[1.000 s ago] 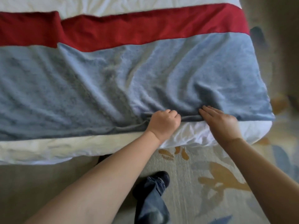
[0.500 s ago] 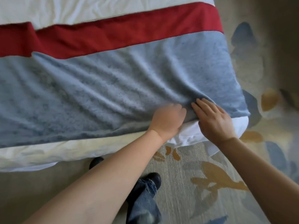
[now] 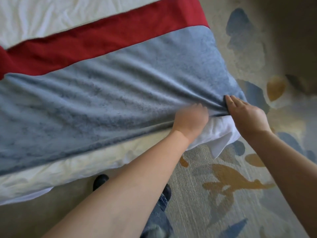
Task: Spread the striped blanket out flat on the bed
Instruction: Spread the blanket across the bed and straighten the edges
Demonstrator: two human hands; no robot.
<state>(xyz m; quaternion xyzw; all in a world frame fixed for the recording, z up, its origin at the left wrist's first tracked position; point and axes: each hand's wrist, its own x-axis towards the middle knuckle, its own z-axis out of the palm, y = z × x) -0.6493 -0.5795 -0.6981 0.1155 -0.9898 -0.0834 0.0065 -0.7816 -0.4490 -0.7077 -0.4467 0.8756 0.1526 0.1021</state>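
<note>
Left hand (image 3: 190, 121), right hand (image 3: 247, 115) shifted cornerward, apparently pinching blanket (image 3: 120, 100) hem, stripes running left-right.

You have a single view, from the camera on your head. It looks forward and steeply down over the near edge of the bed (image 3: 72, 169), close in and tilted: striped blanket (image 3: 120, 100) upper left, rug (image 3: 231, 186) lower right, your left hand (image 3: 190, 121) and right hand (image 3: 247, 115) near centre.

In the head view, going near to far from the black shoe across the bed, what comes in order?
Black shoe → white sheet edge → striped blanket's blue band → red band → bare white sheet.
</note>
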